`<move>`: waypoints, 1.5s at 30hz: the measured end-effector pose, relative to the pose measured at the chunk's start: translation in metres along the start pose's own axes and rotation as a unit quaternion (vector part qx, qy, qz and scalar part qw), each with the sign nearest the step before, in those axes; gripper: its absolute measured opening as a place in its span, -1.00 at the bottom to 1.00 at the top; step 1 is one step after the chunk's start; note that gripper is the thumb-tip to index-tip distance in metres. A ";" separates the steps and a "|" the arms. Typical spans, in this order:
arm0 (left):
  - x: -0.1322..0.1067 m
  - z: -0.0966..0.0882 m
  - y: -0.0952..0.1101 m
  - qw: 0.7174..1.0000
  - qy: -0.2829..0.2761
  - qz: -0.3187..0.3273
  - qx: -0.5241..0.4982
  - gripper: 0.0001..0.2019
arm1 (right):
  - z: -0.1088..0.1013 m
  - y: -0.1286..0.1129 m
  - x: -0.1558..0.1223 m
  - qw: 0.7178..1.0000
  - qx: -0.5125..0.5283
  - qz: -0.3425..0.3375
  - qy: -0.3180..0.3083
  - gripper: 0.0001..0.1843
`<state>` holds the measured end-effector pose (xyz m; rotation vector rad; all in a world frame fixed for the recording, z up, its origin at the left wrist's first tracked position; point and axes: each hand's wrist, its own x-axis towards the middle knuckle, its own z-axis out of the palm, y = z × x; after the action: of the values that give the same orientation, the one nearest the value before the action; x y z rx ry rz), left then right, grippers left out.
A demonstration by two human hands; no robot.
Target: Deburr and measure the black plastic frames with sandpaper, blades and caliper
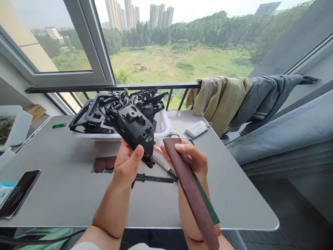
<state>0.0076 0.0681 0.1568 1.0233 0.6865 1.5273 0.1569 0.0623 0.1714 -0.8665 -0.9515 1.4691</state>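
Note:
My left hand point(128, 163) is closed around the lower end of a black plastic moulded part point(132, 126), holding it up above the grey table point(65, 194). My right hand point(191, 158) grips a long strip of reddish-brown sandpaper with green backing point(192, 189); the strip runs from my fingers down over my forearm. The strip's top end sits just right of the black part. Behind both hands a white basket point(162, 126) holds several more black plastic parts point(104, 107).
Small sandpaper pieces point(104, 163), a black ruler-like tool point(152, 178) and a thin hand tool point(163, 166) lie on the table. A phone point(19, 192) lies at the left, a green lighter point(59, 125) farther back, a white device point(197, 128) at right. Clothes point(234, 100) hang on the window rail.

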 end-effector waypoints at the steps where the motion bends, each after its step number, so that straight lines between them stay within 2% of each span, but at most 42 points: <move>1: 0.001 0.001 0.002 0.999 -0.016 -0.026 -0.017 -0.62 | -0.001 0.003 0.003 0.998 0.048 0.003 -0.028 -0.64; 3: 0.003 0.001 0.005 0.995 -0.051 -0.076 -0.040 -0.64 | -0.002 0.006 0.008 0.988 0.136 -0.002 -0.072 -0.57; 5: 0.004 0.002 0.006 0.989 -0.073 -0.118 -0.052 -0.65 | 0.000 0.008 0.010 0.979 0.185 -0.031 -0.075 -0.54; 7: 0.005 0.004 0.005 0.988 -0.058 -0.134 -0.055 -0.61 | 0.003 0.008 0.010 0.972 0.220 -0.064 -0.055 -0.52; 11: 0.000 0.014 -0.002 0.996 0.034 -0.066 -0.049 -0.40 | 0.010 0.008 0.008 0.963 0.243 -0.116 0.008 -0.53; 13: -0.005 0.020 -0.008 0.997 0.058 -0.024 -0.042 -0.35 | 0.013 0.008 0.007 0.962 0.240 -0.126 0.043 -0.57; 18: -0.017 0.030 -0.019 0.998 -0.006 0.056 0.003 -0.61 | 0.017 0.007 0.004 0.956 0.243 -0.133 0.099 -0.66; 20: -0.019 0.034 -0.021 0.997 0.016 0.074 0.010 -0.67 | 0.017 0.008 0.003 0.953 0.249 -0.138 0.100 -0.67; 24: -0.023 0.040 -0.025 0.992 0.101 0.072 -0.006 -0.68 | 0.016 0.013 0.001 0.954 0.252 -0.129 0.101 -0.75; 27: -0.022 0.041 -0.026 0.987 0.148 0.061 0.000 -0.74 | 0.014 0.016 0.000 0.957 0.233 -0.126 0.119 -0.81; 33: -0.016 0.040 -0.017 0.984 0.176 0.023 0.014 -0.69 | 0.010 0.016 -0.003 0.973 0.166 -0.116 0.115 -0.79; 41: -0.005 0.031 -0.017 0.980 0.154 -0.068 -0.108 -0.61 | 0.003 0.015 -0.003 0.992 0.071 -0.091 0.059 -0.75; 45: -0.005 0.027 -0.018 0.980 0.160 -0.055 -0.108 -0.62 | 0.004 0.005 -0.012 0.995 -0.012 -0.075 0.064 -0.74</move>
<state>0.0401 0.0644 0.1521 0.5729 0.7670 1.6450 0.1523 0.0498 0.1691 -0.8760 -0.9196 1.2623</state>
